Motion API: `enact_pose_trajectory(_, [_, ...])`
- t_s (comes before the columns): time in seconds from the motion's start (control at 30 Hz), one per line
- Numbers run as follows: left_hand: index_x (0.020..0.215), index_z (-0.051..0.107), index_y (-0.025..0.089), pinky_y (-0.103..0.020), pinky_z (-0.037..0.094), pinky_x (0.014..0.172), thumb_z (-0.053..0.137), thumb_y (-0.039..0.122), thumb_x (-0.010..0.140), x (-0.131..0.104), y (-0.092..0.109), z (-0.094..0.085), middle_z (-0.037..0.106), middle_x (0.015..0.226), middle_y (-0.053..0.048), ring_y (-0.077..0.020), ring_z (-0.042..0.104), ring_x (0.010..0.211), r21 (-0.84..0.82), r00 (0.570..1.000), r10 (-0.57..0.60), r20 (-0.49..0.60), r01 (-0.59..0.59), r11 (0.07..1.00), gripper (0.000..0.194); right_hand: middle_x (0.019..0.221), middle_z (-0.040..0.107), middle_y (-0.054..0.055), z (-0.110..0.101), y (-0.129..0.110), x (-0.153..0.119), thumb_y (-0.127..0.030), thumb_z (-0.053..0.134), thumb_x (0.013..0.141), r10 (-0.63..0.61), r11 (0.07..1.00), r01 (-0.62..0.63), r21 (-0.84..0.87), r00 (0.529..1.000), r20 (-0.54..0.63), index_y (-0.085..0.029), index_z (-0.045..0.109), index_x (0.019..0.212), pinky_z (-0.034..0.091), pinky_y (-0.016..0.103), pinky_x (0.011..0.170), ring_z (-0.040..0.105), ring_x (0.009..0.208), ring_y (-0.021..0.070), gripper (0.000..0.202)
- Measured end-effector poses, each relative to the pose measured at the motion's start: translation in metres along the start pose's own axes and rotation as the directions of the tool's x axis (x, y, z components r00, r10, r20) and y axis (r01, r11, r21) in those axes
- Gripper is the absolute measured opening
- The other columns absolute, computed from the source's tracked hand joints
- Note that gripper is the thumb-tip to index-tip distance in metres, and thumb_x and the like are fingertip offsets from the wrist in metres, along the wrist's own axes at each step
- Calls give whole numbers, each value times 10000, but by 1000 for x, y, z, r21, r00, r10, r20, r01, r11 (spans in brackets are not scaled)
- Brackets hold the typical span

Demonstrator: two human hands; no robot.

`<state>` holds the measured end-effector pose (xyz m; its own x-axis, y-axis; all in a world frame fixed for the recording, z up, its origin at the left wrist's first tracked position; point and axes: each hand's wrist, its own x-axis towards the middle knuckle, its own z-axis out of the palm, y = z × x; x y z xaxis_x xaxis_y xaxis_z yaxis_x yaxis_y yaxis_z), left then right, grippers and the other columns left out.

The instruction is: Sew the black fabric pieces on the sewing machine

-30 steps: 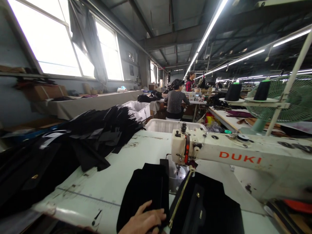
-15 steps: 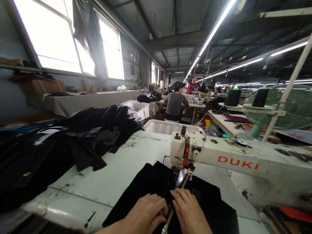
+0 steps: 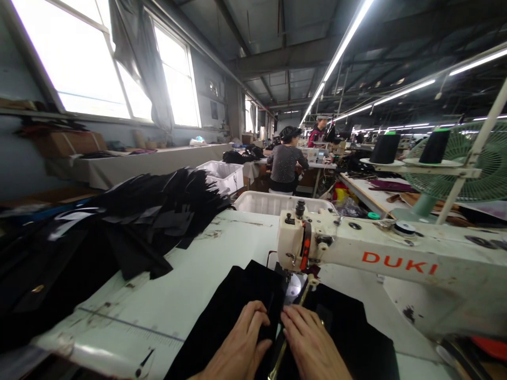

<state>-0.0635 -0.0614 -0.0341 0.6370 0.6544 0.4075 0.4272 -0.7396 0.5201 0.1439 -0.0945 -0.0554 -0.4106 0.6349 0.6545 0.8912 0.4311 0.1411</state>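
Note:
Black fabric (image 3: 225, 301) lies under the head of a white sewing machine (image 3: 380, 248) marked DUKI. A narrow gold-coloured strip, which looks like a metal zipper (image 3: 282, 351), runs from beside the presser foot down between my hands. On the left part of the fabric rests my left hand (image 3: 241, 340), fingers bent and thumb apart from them. My right hand (image 3: 311, 338) lies flat on the fabric, just right of the gold strip, fingertips close to the needle area. A small lamp lights the spot by the needle, whose tip I cannot make out.
A large heap of black cut pieces (image 3: 130, 227) covers the table's left side. Behind the machine stands a white plastic crate (image 3: 277, 201). Thread cones (image 3: 386, 148) and a green fan (image 3: 455, 163) are at right. A co-worker (image 3: 285, 161) sits ahead.
My left hand's fingers have straightened somewhat, and the thumb has come apart from them. My right hand stays on the fabric. The view has turned slightly left.

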Motion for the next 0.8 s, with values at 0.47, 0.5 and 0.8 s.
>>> enact_pose_trajectory(0.47, [1419, 427, 212, -415, 506, 1026, 562, 42, 842, -11, -22, 13, 493, 1449, -149, -305, 508, 1317, 57, 999, 51, -2, -51, 997, 616, 1201, 684, 82, 7, -1, 1, -116, 456, 961, -112, 993, 111, 32, 993, 48, -145, 669, 1150, 530, 329, 969, 634, 1139, 215, 286])
enact_pose_trajectory(0.5, [1427, 421, 208, -426, 501, 1028, 569, 46, 838, -11, -23, 14, 494, 1447, -154, -311, 505, 1318, 61, 998, 60, -17, -59, 996, 629, 1184, 692, 71, 10, -3, 1, -108, 451, 957, -91, 995, 90, 36, 995, 37, -154, 678, 1131, 529, 327, 971, 638, 1131, 210, 289])
enact_pose_trajectory(0.8, [1552, 227, 252, -458, 406, 1081, 522, 23, 892, -9, -20, 5, 425, 1514, -143, -289, 420, 1381, 40, 995, 96, 33, -97, 994, 759, 1222, 672, 94, 18, -16, 7, -232, 467, 960, -48, 991, 54, -123, 998, 50, -158, 686, 1152, 562, 393, 889, 639, 1125, 269, 300])
